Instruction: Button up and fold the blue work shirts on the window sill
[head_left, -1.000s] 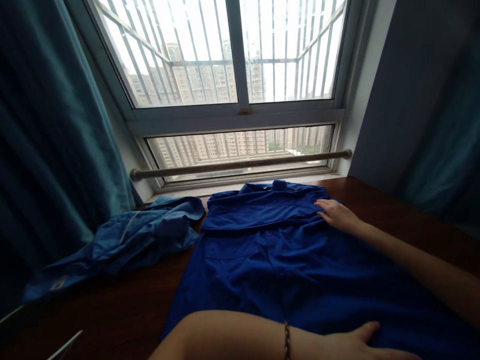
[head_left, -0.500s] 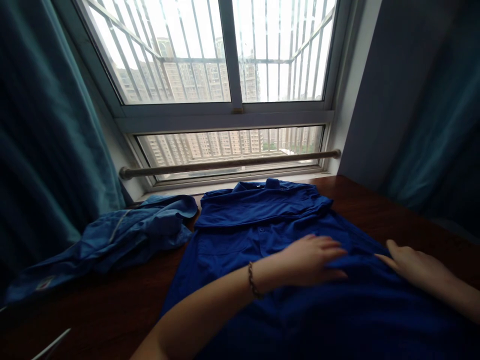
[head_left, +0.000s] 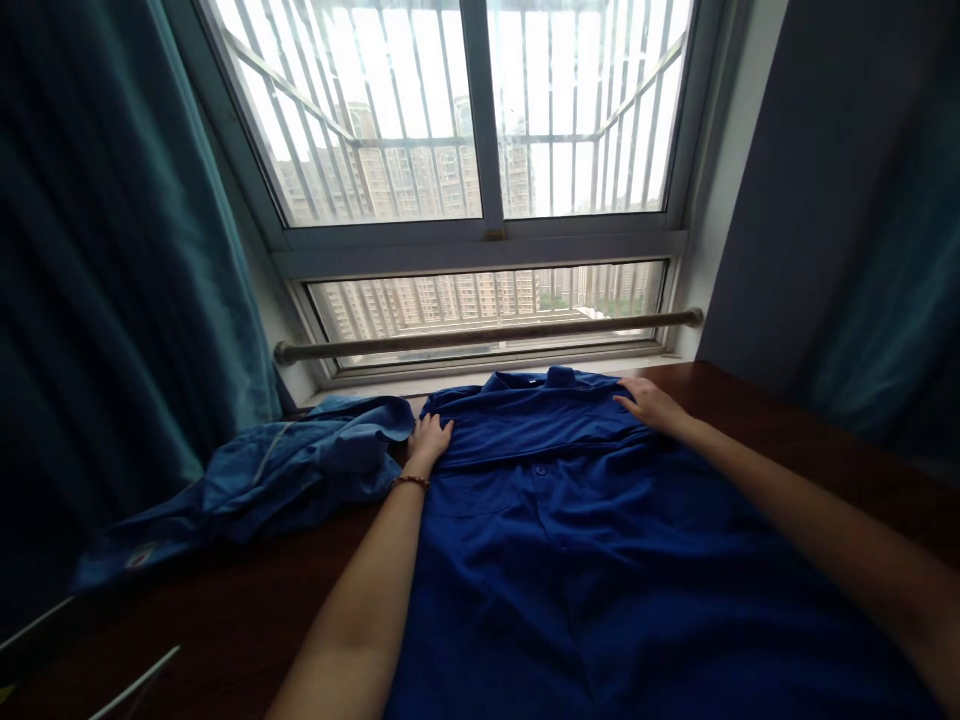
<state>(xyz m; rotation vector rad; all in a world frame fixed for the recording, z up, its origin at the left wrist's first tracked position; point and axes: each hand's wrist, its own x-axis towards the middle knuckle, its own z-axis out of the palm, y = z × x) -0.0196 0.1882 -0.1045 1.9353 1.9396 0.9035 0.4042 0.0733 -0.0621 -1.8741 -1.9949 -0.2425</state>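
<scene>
A dark blue buttoned shirt (head_left: 540,500) lies spread across the wooden surface, its collar toward the window and its upper part folded over in a loose band. My left hand (head_left: 430,440), with a bracelet at the wrist, rests on the shirt's upper left edge, fingers slightly apart. At the upper right edge, my right hand (head_left: 651,404) touches the cloth, its thumb held away from the fingers. Both hands look open, though some fingertips are hard to make out against the fabric. The shirt's near end runs out of view.
A lighter blue garment (head_left: 300,465) lies crumpled to the left, close to my left hand. Beyond the brown wooden surface (head_left: 739,410) are a horizontal rail (head_left: 487,338) and a barred window. Curtains (head_left: 150,300) hang at both sides. A thin white edge (head_left: 139,682) shows at lower left.
My left hand has swung from the shirt's middle to its upper left edge. My right hand has moved forward from the right side to the upper right edge. The view has shifted slightly.
</scene>
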